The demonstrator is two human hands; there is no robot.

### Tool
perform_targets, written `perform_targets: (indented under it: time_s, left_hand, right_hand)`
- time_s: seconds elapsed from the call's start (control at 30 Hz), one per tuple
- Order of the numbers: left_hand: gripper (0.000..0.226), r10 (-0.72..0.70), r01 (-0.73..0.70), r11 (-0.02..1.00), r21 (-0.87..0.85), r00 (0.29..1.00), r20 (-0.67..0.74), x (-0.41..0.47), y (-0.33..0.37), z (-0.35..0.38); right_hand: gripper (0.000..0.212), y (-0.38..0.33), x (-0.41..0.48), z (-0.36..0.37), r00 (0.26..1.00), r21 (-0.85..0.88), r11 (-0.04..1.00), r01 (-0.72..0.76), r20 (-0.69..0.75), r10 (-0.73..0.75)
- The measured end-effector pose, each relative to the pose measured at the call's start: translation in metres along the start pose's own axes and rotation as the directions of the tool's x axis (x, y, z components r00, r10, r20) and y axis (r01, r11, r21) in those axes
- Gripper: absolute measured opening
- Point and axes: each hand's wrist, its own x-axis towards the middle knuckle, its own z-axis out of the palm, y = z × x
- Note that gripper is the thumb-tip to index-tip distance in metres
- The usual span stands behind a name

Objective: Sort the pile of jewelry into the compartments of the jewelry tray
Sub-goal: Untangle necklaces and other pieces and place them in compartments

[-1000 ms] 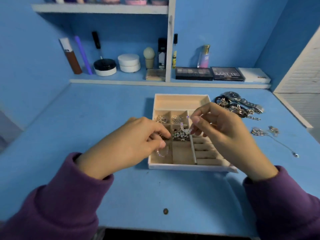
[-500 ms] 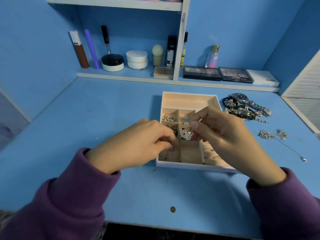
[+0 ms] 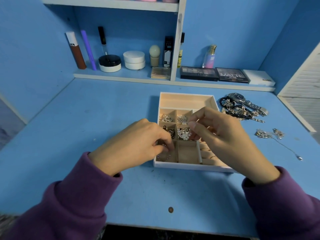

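A home dressing corner is shown: a blue-painted desk [image 3: 103, 110] with a built-in shelf [image 3: 121, 76]. Beyond the left hand [image 3: 131, 149], cream jars [image 3: 134, 60] and a lip-gloss tube [image 3: 76, 51] are lined up. Beyond the right hand [image 3: 225, 135], a perfume bottle [image 3: 210, 57] and eyeshadow palettes [image 3: 232, 75], one marked MATTE, are kept. A white louvred door [image 3: 303, 87] is seen further right.

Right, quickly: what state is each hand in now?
Left hand: pinches a thin beaded chain hanging into the jewelry tray.
Right hand: fingers pinched together; whether they hold anything cannot be told.
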Motion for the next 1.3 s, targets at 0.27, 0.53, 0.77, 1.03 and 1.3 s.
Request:
perform_targets:
  time_s: [0.27,0.53,0.77,1.03,1.3]
  left_hand:
    - [0.019,-0.018,0.009,0.983,-0.182,0.999,-0.049,-0.006,-0.002,0.002]
    - [0.024,-0.174,0.064,0.933,-0.355,0.942,-0.286,-0.008,-0.010,-0.003]
    - [0.026,-0.171,0.048,0.931,-0.361,0.934,-0.315,-0.007,-0.011,-0.002]
    - [0.024,-0.154,0.027,0.926,-0.376,0.937,-0.312,-0.007,-0.008,-0.001]
    - [0.022,-0.058,-0.075,0.929,-0.364,0.938,-0.341,0.009,0.019,0.001]
  right_hand:
    - [0.007,0.002,0.004,-0.001,1.000,-0.074,0.997,0.024,-0.014,-0.025]
    - [0.008,-0.008,0.004,0.014,0.986,-0.234,0.968,0.093,0.160,-0.056]
    - [0.010,-0.008,0.000,0.033,0.977,-0.454,0.880,0.136,0.209,-0.043]
    - [0.034,0.002,-0.008,0.033,0.971,-0.535,0.814,0.227,0.194,-0.143]
    - [0.031,0.007,-0.015,0.007,0.987,-0.410,0.900,0.146,0.127,-0.102]
